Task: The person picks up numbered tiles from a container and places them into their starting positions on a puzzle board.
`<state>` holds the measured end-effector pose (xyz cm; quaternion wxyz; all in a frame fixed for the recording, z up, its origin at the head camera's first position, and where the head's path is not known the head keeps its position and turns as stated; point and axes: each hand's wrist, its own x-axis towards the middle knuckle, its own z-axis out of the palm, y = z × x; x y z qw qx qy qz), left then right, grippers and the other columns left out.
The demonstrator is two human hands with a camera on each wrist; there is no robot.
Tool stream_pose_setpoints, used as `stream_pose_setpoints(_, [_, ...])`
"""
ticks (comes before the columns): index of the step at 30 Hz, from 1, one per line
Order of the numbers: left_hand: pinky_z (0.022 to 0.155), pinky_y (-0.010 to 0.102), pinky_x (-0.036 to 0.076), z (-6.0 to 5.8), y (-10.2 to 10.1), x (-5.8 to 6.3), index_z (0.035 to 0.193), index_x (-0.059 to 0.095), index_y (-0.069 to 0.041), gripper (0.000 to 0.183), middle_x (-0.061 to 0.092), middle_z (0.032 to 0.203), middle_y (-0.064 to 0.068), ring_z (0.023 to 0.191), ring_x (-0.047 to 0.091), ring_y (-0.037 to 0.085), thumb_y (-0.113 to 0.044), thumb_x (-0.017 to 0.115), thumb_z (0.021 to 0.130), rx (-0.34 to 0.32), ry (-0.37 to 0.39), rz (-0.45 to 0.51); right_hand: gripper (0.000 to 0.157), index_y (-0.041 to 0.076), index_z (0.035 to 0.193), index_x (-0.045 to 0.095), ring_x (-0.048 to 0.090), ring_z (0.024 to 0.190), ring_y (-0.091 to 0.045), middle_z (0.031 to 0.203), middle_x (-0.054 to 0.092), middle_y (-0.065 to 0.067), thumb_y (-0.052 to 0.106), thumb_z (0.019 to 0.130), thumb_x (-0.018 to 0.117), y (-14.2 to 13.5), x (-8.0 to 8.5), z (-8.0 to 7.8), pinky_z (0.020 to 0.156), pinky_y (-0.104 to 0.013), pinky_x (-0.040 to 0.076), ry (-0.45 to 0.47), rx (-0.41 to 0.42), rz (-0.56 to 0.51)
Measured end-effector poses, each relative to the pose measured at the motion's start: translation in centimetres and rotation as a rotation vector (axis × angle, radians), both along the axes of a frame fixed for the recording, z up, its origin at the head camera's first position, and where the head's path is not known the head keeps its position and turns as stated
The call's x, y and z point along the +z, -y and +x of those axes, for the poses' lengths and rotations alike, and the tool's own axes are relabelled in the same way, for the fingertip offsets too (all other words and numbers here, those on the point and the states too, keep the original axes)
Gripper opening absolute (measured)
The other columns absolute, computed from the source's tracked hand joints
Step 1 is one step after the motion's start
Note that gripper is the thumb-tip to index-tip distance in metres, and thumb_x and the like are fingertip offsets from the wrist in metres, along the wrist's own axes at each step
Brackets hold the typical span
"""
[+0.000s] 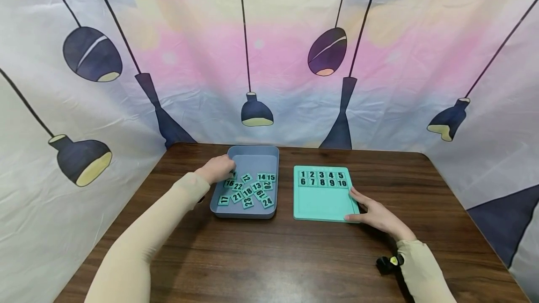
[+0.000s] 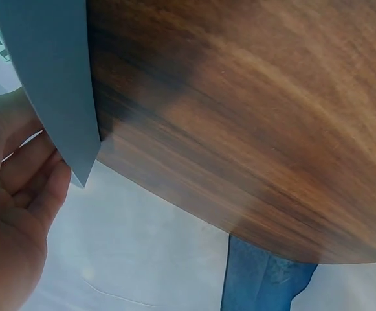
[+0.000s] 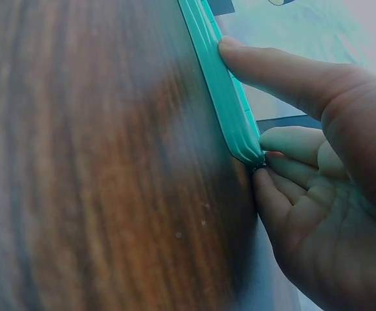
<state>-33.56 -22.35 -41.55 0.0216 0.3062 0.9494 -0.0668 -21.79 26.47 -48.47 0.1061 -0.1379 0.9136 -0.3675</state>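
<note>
A blue-grey tray [image 1: 252, 153] on the table holds several loose turquoise number tiles [image 1: 247, 191], lying at mixed angles. My left hand [image 1: 216, 169] reaches over the tray's left side, fingers bent down beside a partly covered tile [image 1: 233, 175]. The tray wall [image 2: 58, 84] hides the fingertips in the left wrist view, so I cannot tell whether they pinch that tile. To the right lies a turquoise number puzzle board [image 1: 317, 204] with tiles 1 to 10 in its two top rows. My right hand [image 1: 376, 214] holds the board's near right corner between thumb and fingers.
Both things rest on a dark wooden table [image 1: 269, 251], with a strip of wood between them. A patterned cloth [image 1: 290, 106] hangs behind the table and at its sides. A small black device [image 1: 389, 263] sits at the right wrist.
</note>
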Motion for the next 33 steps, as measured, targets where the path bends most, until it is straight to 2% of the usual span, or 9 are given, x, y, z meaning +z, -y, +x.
stream_pose_setpoints(6, [0.064,0.034,0.048,-0.3,-0.4,0.2,0.078,0.07,-0.01,0.014,0.056,0.068,0.001,0.064,0.05,0.017,-0.01,0.074,0.092,0.025,0.02,-0.035,0.099,0.005,0.159,0.026,0.017,0.149,-0.047,0.167,0.014,-0.015,0.049,0.087,0.077,0.1,0.0,0.0,0.109,-0.065,0.032,0.0,0.0,-0.007])
stream_pose_setpoints(10, [0.063,0.033,0.045,-0.3,-0.7,0.4,0.081,0.07,-0.009,0.013,0.056,0.069,0.003,0.064,0.048,0.017,-0.01,0.073,0.093,0.041,0.06,-0.09,0.098,0.005,0.159,0.026,0.017,0.149,-0.047,0.166,0.014,-0.016,0.048,0.087,0.076,0.3,-0.1,0.1,0.109,-0.065,0.032,0.001,0.0,-0.021])
stream_pose_setpoints(16, [0.064,0.033,0.038,-0.2,-0.9,0.6,0.084,0.069,-0.007,0.01,0.056,0.071,0.005,0.066,0.043,0.019,-0.004,0.07,0.094,0.047,0.097,-0.148,0.099,0.005,0.16,0.025,0.018,0.149,-0.046,0.166,0.014,-0.016,0.049,0.087,0.076,0.5,-0.4,0.3,0.109,-0.064,0.033,0.009,0.003,-0.022])
stream_pose_setpoints(20, [0.063,0.033,0.034,-0.6,-1.2,0.4,0.082,0.068,-0.008,0.012,0.052,0.068,0.003,0.065,0.039,0.019,-0.003,0.069,0.093,0.069,0.096,-0.097,0.099,0.005,0.16,0.025,0.017,0.148,-0.047,0.166,0.014,-0.016,0.049,0.087,0.076,0.5,-0.3,0.5,0.109,-0.065,0.033,0.006,-0.001,-0.024])
stream_pose_setpoints(23, [0.063,0.033,0.032,-1.2,-2.1,0.3,0.08,0.065,-0.009,0.015,0.046,0.066,0.001,0.066,0.036,0.018,-0.002,0.069,0.092,0.102,0.132,-0.025,0.099,0.004,0.159,0.026,0.018,0.148,-0.048,0.166,0.015,-0.017,0.049,0.087,0.077,0.2,-0.1,0.7,0.108,-0.065,0.033,0.002,-0.006,-0.017])
stream_pose_setpoints(26, [0.065,0.034,0.031,-1.8,-3.2,0.3,0.084,0.065,-0.006,0.014,0.043,0.071,0.003,0.07,0.036,0.02,0.004,0.064,0.092,0.141,0.2,0.048,0.099,0.004,0.159,0.026,0.017,0.148,-0.048,0.166,0.014,-0.017,0.049,0.087,0.076,-0.1,0.0,0.7,0.108,-0.065,0.033,-0.001,-0.006,-0.012])
stream_pose_setpoints(28, [0.069,0.032,0.039,-2.1,-3.8,0.4,0.095,0.07,-0.005,0.013,0.055,0.082,0.004,0.077,0.047,0.02,0.006,0.062,0.093,0.16,0.23,0.082,0.099,0.004,0.159,0.026,0.017,0.148,-0.047,0.166,0.015,-0.017,0.049,0.087,0.076,-0.1,0.0,0.6,0.108,-0.065,0.033,-0.004,-0.002,-0.015])
stream_pose_setpoints(30, [0.078,0.034,0.049,-2.3,-4.4,0.4,0.11,0.071,-0.002,0.02,0.064,0.099,0.009,0.092,0.059,0.024,0.006,0.062,0.093,0.173,0.262,0.124,0.099,0.005,0.16,0.025,0.017,0.148,-0.047,0.166,0.014,-0.016,0.049,0.087,0.076,0.0,0.1,0.4,0.108,-0.064,0.033,-0.005,0.003,-0.021])
stream_pose_setpoints(33, [0.093,0.043,0.053,-2.7,-4.9,0.2,0.126,0.067,0.0,0.033,0.065,0.123,0.016,0.114,0.061,0.031,-0.001,0.067,0.093,0.19,0.297,0.197,0.099,0.005,0.16,0.025,0.017,0.149,-0.047,0.167,0.014,-0.016,0.049,0.087,0.076,0.2,0.0,0.2,0.109,-0.064,0.033,-0.004,0.006,-0.025])
